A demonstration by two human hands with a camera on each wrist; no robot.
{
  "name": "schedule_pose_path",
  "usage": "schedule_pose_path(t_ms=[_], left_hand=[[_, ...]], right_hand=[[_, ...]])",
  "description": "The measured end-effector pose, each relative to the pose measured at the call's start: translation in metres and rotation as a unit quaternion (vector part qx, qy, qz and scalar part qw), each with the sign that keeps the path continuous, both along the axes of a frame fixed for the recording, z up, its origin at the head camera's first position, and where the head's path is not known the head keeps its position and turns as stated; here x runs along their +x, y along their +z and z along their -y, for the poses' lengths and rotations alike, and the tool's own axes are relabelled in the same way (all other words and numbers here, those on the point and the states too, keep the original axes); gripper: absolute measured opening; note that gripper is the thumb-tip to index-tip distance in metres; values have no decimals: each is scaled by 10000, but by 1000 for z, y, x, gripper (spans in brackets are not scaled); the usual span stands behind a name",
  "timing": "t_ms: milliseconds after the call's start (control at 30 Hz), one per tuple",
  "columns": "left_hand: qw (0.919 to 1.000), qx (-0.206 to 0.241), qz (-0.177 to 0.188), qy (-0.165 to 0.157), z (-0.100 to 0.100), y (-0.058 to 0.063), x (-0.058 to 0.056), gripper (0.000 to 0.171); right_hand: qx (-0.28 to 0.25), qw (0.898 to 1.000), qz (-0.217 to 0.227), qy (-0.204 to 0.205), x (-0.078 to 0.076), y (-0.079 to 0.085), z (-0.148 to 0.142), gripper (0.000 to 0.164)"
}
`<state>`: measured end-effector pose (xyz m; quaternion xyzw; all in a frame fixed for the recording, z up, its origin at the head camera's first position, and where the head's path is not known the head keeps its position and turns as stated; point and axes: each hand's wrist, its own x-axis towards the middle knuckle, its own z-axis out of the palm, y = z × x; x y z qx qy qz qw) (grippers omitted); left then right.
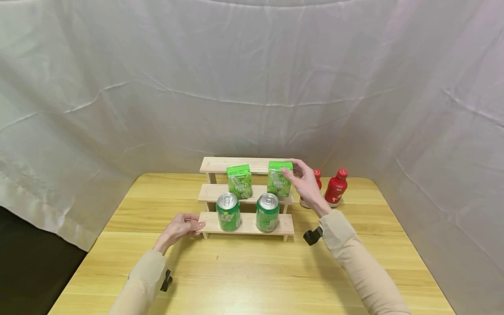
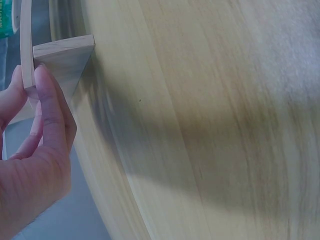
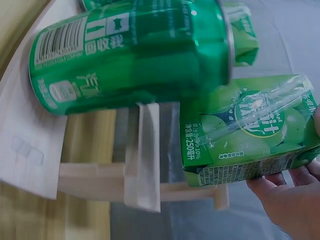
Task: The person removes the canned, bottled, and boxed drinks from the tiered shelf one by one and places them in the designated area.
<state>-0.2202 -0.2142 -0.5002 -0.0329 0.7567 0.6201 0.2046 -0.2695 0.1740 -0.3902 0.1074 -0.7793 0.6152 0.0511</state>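
Note:
A three-step wooden rack (image 1: 247, 225) stands on the table. My left hand (image 1: 182, 226) pinches the left end of its lowest board between thumb and fingers, close up in the left wrist view. With my right hand (image 1: 305, 181) I grip a green juice box (image 1: 278, 183) at the right of the middle step, thumb in front and fingers behind. Whether its base touches the board I cannot tell. Another green juice box (image 1: 239, 183) stands upright left of it. Two green soda cans, one left (image 1: 228, 216) and one right (image 1: 267, 217), stand on the lowest step.
Behind my right hand are two red bottles, one upright (image 1: 336, 190) and one partly hidden (image 1: 317, 175). The rack's top board (image 1: 244, 164) runs near the grey curtain (image 1: 252, 87) that hangs behind and beside the wooden table (image 1: 236, 271).

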Motion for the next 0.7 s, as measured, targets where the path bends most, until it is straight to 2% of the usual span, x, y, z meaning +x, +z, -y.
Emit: schedule_pose_path(t_ms=[133, 300, 533, 700], left_hand=[[10000, -43, -30, 8, 0, 0, 0, 50], [10000, -1, -41, 7, 0, -1, 0, 50], [10000, 65, -34, -8, 1, -1, 0, 49], [10000, 88, -7, -7, 0, 0, 0, 51]], right_hand=[[107, 9999, -91, -90, 6, 1, -14, 45], [-94, 9998, -138, -124, 13, -2, -35, 44], [-100, 9992, -379, -90, 20, -12, -71, 42], [-101, 9989, -462, -32, 26, -20, -101, 35]])
